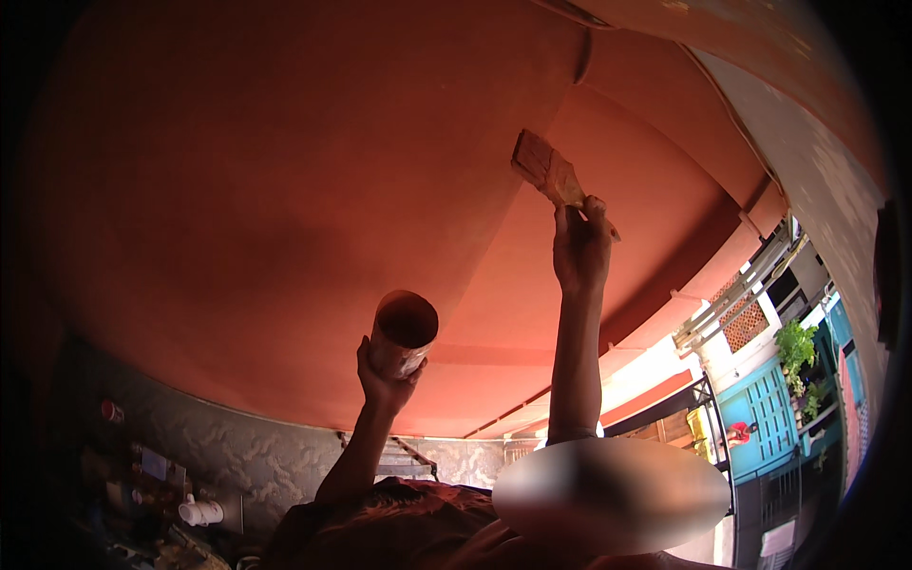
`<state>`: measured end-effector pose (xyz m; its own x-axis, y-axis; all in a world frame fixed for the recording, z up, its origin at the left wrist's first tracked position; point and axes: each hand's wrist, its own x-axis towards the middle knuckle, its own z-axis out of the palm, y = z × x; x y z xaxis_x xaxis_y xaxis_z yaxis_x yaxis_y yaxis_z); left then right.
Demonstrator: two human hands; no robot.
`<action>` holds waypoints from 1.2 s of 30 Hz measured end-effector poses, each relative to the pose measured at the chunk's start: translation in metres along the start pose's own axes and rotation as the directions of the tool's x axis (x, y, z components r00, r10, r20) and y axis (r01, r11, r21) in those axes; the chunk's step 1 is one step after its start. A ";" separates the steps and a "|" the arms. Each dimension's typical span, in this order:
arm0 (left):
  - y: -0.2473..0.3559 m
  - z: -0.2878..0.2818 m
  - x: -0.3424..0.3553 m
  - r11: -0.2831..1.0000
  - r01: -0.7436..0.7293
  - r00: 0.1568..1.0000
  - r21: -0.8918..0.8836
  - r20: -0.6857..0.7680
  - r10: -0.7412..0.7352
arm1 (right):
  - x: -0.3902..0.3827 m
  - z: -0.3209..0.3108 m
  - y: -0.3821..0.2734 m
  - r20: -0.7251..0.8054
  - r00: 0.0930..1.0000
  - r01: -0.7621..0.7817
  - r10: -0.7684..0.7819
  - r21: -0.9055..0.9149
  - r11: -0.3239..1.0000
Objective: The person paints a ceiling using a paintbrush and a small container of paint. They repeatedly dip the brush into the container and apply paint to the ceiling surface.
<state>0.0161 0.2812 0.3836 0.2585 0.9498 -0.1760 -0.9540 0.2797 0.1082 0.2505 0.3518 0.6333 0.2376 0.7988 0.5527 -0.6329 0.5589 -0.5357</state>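
My right hand is raised high and closed around the handle of a wide, flat paintbrush. The brush tilts up and to the left, its bristle end by the line where a darker and a lighter part of the red-orange painted surface meet. Whether the bristles touch that surface, I cannot tell. Lower and to the left, my left hand grips a round, open-topped paint can with smeared sides. The can's mouth shows, but its inside is too dark to make out.
A patterned grey wall runs below the red surface. At lower left are a white jug-like container and cluttered items in shadow. Toward the right, a bright opening shows a turquoise railing, a green plant and metal bars.
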 end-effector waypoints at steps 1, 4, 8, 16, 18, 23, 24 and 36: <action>0.003 0.000 0.000 1.000 -0.029 0.998 -0.011 -0.058 0.029 | 0.011 0.017 0.003 0.062 0.995 0.083 -0.082 -0.017 0.996; 0.006 -0.001 0.002 1.000 -0.008 1.000 -0.006 -0.010 0.008 | 0.048 0.065 -0.002 0.170 0.932 0.354 -0.320 -0.246 0.902; 0.014 -0.009 0.009 1.000 -0.014 0.999 -0.024 -0.031 0.013 | 0.093 0.115 0.025 0.292 0.837 0.544 -0.462 -0.369 0.754; 0.034 -0.022 0.019 1.000 -0.030 0.984 0.003 0.174 0.030 | 0.129 0.158 0.067 0.235 0.800 0.600 -0.552 -0.329 0.729; 0.037 -0.018 0.021 0.999 -0.037 0.978 0.007 0.205 0.034 | 0.144 0.149 0.072 0.236 0.745 0.662 -0.624 -0.374 0.649; 0.042 -0.015 0.026 0.999 -0.031 0.973 -0.015 0.227 0.034 | 0.148 0.142 0.074 0.154 0.633 0.739 -0.758 -0.410 0.534; 0.042 -0.015 0.028 1.000 -0.025 0.974 -0.012 0.226 0.027 | 0.148 0.138 0.071 0.128 0.631 0.733 -0.765 -0.419 0.535; 0.046 -0.015 0.025 0.999 -0.010 0.999 -0.049 0.031 0.011 | 0.118 0.114 0.031 0.299 0.312 0.799 -0.902 -0.596 0.079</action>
<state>-0.0237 0.3157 0.3698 0.2524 0.9568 -0.1443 -0.9627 0.2633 0.0622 0.1751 0.4377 0.7551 0.4245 -0.3216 0.8464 0.5790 0.8151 0.0193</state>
